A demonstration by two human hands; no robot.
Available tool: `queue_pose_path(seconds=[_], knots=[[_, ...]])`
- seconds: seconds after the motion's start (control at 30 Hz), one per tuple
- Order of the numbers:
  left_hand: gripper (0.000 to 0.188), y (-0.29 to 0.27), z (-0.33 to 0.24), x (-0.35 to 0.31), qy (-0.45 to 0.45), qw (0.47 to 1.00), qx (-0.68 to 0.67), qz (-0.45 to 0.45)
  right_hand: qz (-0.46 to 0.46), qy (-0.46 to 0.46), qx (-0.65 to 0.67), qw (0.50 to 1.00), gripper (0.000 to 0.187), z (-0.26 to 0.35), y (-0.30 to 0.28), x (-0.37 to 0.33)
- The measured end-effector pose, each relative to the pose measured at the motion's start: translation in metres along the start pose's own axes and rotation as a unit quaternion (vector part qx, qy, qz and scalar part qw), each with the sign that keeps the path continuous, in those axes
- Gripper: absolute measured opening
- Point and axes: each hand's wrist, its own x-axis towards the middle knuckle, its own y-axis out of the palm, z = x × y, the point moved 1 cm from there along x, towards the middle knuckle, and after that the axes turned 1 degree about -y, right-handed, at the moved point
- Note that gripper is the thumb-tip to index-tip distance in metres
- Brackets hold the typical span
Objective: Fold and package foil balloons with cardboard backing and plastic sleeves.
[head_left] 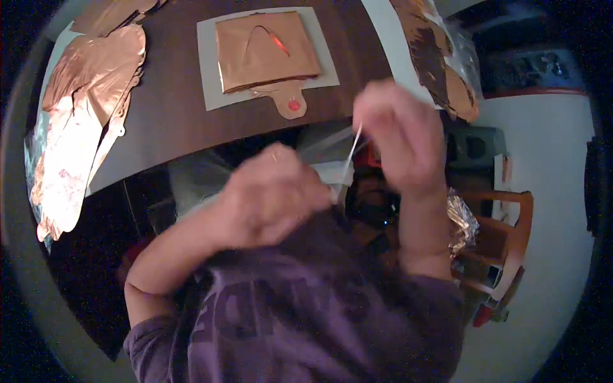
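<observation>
A thin white strip (pixel 352 153) is stretched at a slant between my two hands, above the near edge of the table. Its upper end is pinched in the fingers of my right hand (pixel 408 137), which is raised. The lower end runs to the fingertips of my left hand (pixel 268 195), closed and blurred by motion. Beyond them on the table lies a flat, folded stack of copper-coloured foil (pixel 265 54) on a white sheet (pixel 209 76). A foil tab with a red dot (pixel 293 105) sticks out toward me. On the stack rests a thin dark and red strand (pixel 279 43).
Copper foil pieces (pixel 96 76) are heaped at the table's left end, and more foil pieces (pixel 440 60) lie at the right. A wooden chair (pixel 520 223) stands at my right with crumpled shiny foil (pixel 461 223) by it. A grey plastic object (pixel 476 147) is behind.
</observation>
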Motion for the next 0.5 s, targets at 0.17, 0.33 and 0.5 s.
queue_pose_path(seconds=[0.17,0.33,0.5], knots=[[0.029,-0.023,0.002,0.034,-0.004,0.983,0.166,-0.077,0.217,-0.041,0.018,0.975,0.012,-0.017,0.019,-0.041],[0.025,0.01,0.015,-0.017,-0.043,0.992,0.042,0.111,0.017,0.121,0.323,0.939,0.022,-0.03,-0.019,-0.006],[0.01,-0.01,-0.024,0.002,-0.176,0.883,-0.432,-0.059,0.041,0.152,0.116,0.981,0.01,-0.062,0.049,-0.049]])
